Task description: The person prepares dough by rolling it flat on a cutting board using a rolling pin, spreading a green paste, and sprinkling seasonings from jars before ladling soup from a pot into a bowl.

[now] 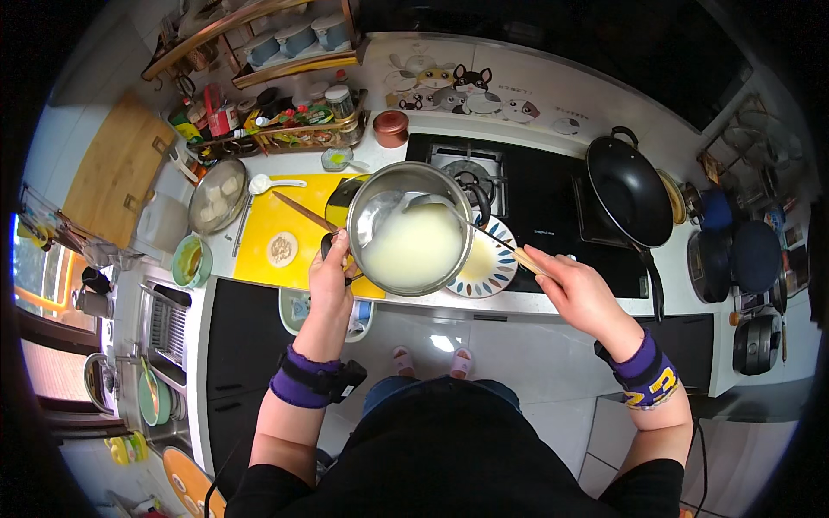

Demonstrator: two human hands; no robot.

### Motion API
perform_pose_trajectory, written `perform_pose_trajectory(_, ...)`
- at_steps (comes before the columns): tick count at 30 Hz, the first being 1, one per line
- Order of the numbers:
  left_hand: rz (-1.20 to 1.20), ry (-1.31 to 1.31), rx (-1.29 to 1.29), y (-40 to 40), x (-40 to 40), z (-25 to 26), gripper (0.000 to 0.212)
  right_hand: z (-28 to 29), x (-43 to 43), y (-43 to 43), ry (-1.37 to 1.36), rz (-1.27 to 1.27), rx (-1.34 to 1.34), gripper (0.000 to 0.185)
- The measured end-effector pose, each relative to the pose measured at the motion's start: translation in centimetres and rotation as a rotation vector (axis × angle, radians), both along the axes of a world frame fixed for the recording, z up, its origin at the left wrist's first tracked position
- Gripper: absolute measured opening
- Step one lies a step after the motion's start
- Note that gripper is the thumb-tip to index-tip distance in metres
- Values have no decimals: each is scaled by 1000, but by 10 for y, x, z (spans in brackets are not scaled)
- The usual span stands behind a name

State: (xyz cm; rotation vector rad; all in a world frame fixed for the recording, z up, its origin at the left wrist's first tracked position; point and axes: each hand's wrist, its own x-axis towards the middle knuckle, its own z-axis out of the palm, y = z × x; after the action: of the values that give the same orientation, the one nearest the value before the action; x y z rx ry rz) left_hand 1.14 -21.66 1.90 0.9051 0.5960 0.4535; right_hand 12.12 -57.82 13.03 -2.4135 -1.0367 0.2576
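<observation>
My left hand (pixel 333 269) grips the black side handle of a steel pot (pixel 354 259), which is tilted and holds pale, cloudy liquid (pixel 414 249). In my right hand (pixel 570 281) is the light handle of a ladle (pixel 431 202), its bowl inside the pot. Partly under the pot, a leaf-patterned plate (pixel 502 275) holds some pale yellowish liquid. Left of the pot, a yellow mat (pixel 259 223) bears a round flat piece of dough (pixel 282 249) with a speckled middle and a wooden rolling pin (pixel 301 210).
A gas hob (pixel 544 194) carries a black wok (pixel 628 188) at the right. At the left stand a covered dish of dough pieces (pixel 219 196), a green bowl (pixel 192 261) and a white spoon (pixel 272 184). A red lidded pot (pixel 390 128) and a condiment rack (pixel 304 137) are behind.
</observation>
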Motion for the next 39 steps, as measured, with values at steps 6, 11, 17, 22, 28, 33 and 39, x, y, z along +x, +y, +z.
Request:
perform_pose_trajectory(6, -5, -8, -11, -1, 2, 3, 20, 15, 1, -7, 385, -65, 15, 43)
perform_pose_trajectory(11, -25, -18, -15, 2, 4, 2, 21, 29, 4, -2, 735, -169, -72, 42)
perform_pose_trajectory(17, -33, -16, -21, 1, 7, 1, 19, 26, 5, -2, 1053, -267, -38, 41)
perform_pose_trajectory(22, -40, -25, -35, 3, 9, -8, 20, 16, 6, -2, 1284, -313, 32, 42)
perform_pose_trajectory(28, -31, 9, -43, 0, 10, -8, 22, 12, 7, 5, 1458, -305, 64, 42)
perform_pose_trajectory(33, -63, -1, -57, 1, 10, -12, 18, 1, 12, 6, 1567, -308, 117, 43)
perform_pose_trajectory(39, -72, -30, -55, 0, 12, -15, 13, -11, 21, 5, 1672, -322, 192, 40)
